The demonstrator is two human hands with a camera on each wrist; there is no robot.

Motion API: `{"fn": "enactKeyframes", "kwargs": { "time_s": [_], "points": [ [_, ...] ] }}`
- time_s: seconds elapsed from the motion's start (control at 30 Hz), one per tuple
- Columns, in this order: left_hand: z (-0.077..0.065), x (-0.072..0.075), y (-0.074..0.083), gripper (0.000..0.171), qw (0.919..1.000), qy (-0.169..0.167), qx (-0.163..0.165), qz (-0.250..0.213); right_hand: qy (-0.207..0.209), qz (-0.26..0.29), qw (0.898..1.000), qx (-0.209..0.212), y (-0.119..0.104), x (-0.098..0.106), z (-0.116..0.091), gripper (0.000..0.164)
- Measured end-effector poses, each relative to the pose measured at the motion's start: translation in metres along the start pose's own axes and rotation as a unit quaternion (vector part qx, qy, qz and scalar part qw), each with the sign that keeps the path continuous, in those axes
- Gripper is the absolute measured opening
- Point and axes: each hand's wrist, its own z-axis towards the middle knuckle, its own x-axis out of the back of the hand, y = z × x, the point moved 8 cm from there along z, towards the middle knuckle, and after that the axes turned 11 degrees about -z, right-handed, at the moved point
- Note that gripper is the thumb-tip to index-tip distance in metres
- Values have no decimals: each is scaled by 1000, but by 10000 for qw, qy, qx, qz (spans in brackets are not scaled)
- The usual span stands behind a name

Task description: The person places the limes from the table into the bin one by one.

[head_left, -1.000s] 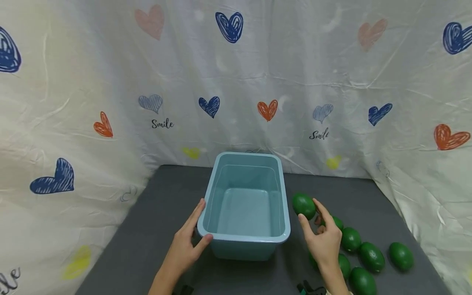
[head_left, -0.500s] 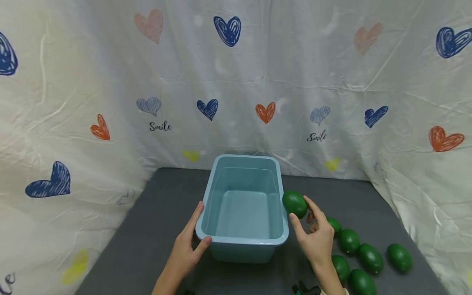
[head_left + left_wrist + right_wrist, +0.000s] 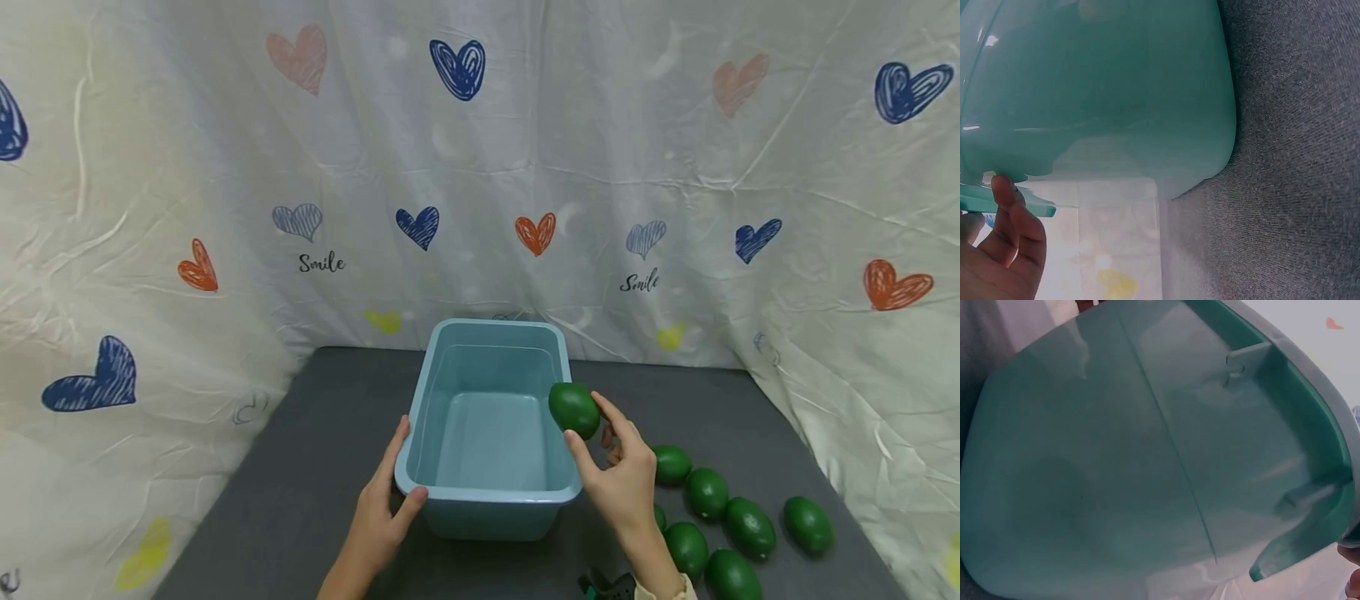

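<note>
R hand is pinching a dark green fruit btwn thumb & fingers (avocado or lime, can't tell), which overlaps the R rim of the light blue plastic tub in head cam. L hand isn't clenched, fingers pretty straight against the tub's near L corner. More green fruits on the dk grey tabletop, R side.

Right hand: bare fingers; cream cuff, slightly ruffled, at the wrist. Beside it sat a black fitting with a green patch, apparently wrist-worn, though cropped. Left hand: bare, forearm likewise.
</note>
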Motion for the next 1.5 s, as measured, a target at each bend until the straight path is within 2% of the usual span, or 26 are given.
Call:
{"fn": "enactKeyframes", "kwargs": {
  "time_s": [0.23,0.67,0.93,1.1,1.5],
  "points": [
    [-3,1,0,83,10000,-21,15,22,-93,17,9998,169,-8,-7,-3,58],
    [0,4,4,83,9999,-5,-134,-12,-412,12,9991,114,-9,-19,-4,63],
    [2,3,9,83,9994,-19,-286,181,-232,-43,9994,260,-9,-12,-4,63],
    [2,3,7,83,9998,-15,-130,171,-180,3,9994,288,-7,-7,-4,63],
    [1,2,7,82,9997,4,-118,217,-207,-161,9996,-59,11,5,-14,63]
  ]
}}
